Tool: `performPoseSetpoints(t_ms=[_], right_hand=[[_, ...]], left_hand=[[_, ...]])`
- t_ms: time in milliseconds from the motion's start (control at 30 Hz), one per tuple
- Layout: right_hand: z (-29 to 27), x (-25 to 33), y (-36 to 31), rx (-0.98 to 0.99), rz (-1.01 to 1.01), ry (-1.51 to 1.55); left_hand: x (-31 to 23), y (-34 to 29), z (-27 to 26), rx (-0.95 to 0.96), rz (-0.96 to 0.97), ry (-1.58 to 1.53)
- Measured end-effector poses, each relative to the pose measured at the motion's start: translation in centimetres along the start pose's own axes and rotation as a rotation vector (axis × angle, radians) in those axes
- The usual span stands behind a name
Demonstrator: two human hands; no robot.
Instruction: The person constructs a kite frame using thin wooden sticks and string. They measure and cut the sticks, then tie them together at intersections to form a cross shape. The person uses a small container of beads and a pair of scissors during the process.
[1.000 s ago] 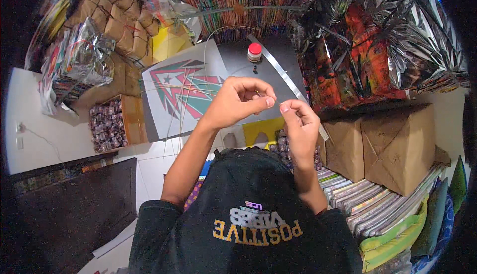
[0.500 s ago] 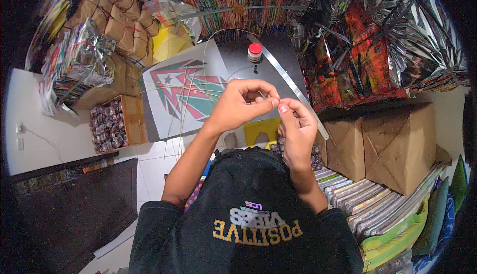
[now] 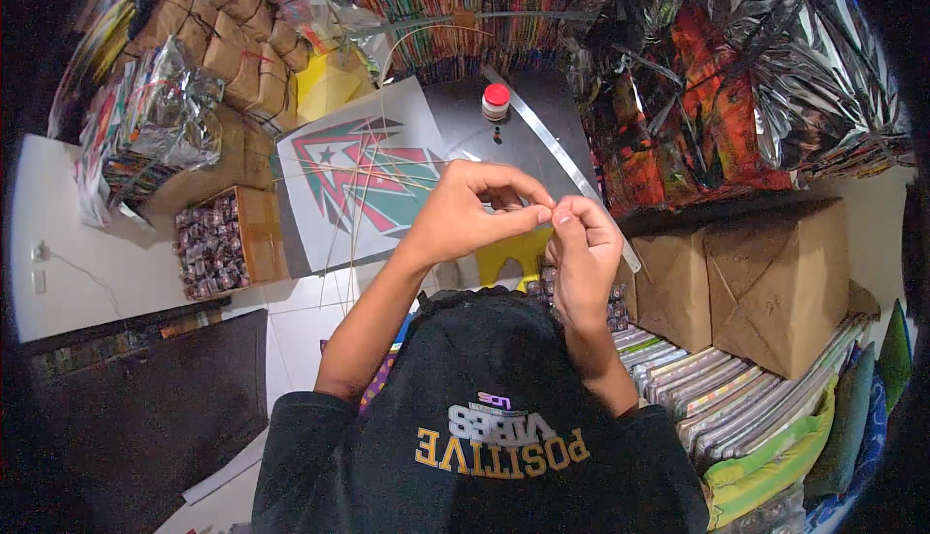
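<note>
Over the near edge of the dark table (image 3: 460,103), my left hand (image 3: 470,209) and my right hand (image 3: 587,248) meet at the fingertips. Each has thumb and forefinger pinched together; whatever lies between them is too small to make out. Left of my left hand, several thin, pale sticks (image 3: 356,190) cross one another above a white sheet (image 3: 315,219) printed with a red, green and black angular design. One slender strip (image 3: 386,61) arches up past the table's far side. Where it ends near my hands is hidden.
A red-lidded jar (image 3: 495,106), a small dark bottle (image 3: 498,135) and a metal ruler (image 3: 554,146) lie beyond my hands. Brown cartons (image 3: 775,282) and wrapped bundles (image 3: 697,117) stand to the right. An open box of small packets (image 3: 208,243) is at left.
The arching strip has swung up and to the left. Both hands have shifted slightly to the right, fingertips still together.
</note>
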State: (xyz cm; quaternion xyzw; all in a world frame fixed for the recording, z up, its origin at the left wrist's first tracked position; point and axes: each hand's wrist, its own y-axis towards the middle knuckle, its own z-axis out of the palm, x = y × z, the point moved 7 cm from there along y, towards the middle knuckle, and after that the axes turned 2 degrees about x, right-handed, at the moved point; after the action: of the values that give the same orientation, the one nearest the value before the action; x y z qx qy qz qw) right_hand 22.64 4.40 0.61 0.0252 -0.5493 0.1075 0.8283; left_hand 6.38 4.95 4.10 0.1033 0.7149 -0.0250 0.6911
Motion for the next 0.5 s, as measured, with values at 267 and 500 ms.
performPoseSetpoints(t_ms=[267, 500], right_hand=[[0.1, 0.0, -0.1, 0.044, 0.025, -0.003], [-0.1, -0.2, -0.2, 0.033, 0.046, -0.004]], left_hand=[[-0.7, -0.1, 0.3, 0.029, 0.062, 0.028], [-1.3, -0.1, 0.3, 0.049, 0.082, 0.065]])
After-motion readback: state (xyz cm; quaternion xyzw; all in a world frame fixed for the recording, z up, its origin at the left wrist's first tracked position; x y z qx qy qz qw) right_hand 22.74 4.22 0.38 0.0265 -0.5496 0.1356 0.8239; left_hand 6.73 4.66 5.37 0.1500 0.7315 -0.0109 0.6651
